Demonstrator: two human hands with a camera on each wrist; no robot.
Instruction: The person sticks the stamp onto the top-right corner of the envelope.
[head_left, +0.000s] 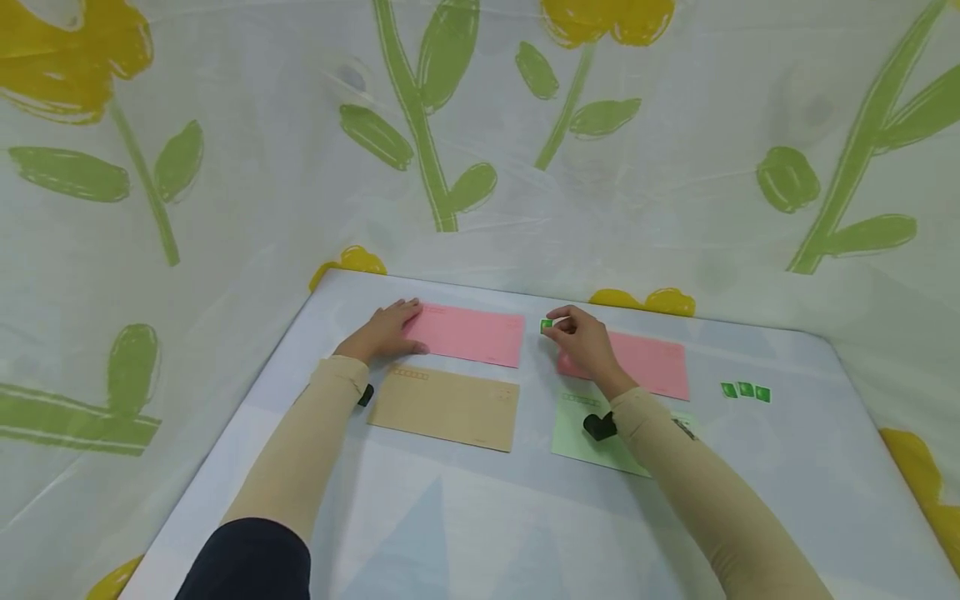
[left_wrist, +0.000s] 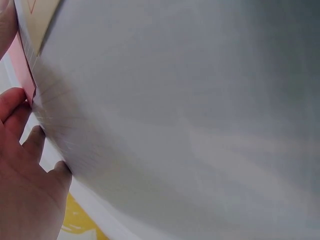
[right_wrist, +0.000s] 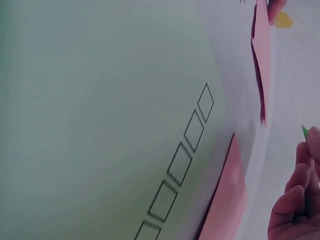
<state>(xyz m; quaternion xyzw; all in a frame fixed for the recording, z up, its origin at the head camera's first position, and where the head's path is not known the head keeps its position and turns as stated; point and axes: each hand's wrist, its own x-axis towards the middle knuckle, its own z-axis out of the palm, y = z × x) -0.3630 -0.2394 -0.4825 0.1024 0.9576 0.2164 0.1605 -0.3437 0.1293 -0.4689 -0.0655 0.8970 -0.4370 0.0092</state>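
High head view, close wrist views

- Envelopes [head_left: 442,410]: smooth, matt paper
- Stamps [head_left: 746,389]: paper-like, finish too small to tell
- Tabletop [head_left: 810,467]: smooth, matt
- Backdrop [head_left: 270,167]: creased sheet, faint sheen, cloth or plastic unclear
- Sleeves [head_left: 294,450]: matt cloth

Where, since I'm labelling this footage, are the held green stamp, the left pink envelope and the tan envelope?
Held green stamp [head_left: 546,326]: head view, on its visible green face.
Left pink envelope [head_left: 471,336]: head view, middle of its upper face.
Tan envelope [head_left: 446,409]: head view, middle of its upper face.
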